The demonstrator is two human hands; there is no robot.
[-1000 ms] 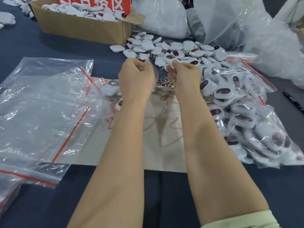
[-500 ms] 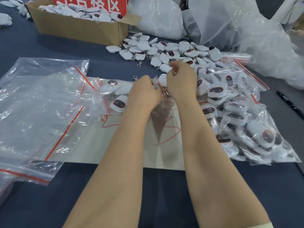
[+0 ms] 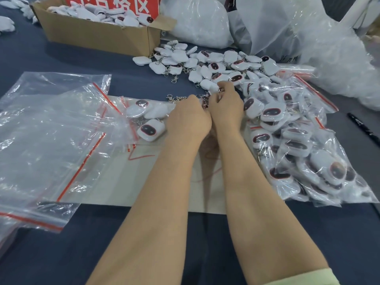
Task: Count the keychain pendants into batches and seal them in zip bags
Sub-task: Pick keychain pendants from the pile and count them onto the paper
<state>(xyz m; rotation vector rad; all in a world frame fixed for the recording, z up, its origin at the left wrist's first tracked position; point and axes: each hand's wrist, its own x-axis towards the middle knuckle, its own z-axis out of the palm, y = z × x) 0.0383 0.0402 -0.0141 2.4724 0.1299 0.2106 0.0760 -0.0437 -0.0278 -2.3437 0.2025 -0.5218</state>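
White keychain pendants with dark red-rimmed faces lie in a loose pile (image 3: 205, 62) on the dark blue table. My left hand (image 3: 189, 118) and my right hand (image 3: 226, 105) are close together over a white paper sheet (image 3: 123, 182). Both hands pinch the top edge of a clear zip bag, with metal clasps (image 3: 176, 98) bunched between and beside them. Two pendants (image 3: 151, 130) of this bag show just left of my left hand. The bag's body is largely hidden under my hands and forearms.
Filled zip bags (image 3: 298, 145) are heaped to the right. A stack of empty red-lined zip bags (image 3: 51, 130) lies at the left. A cardboard box (image 3: 98, 36) of pendants stands at the back, big plastic sacks (image 3: 287, 27) behind. A black pen (image 3: 364, 128) lies far right.
My hands were apart, holding the bag's mouth up high. They have dropped toward the paper and come together, the left hand moving right until it meets the right.
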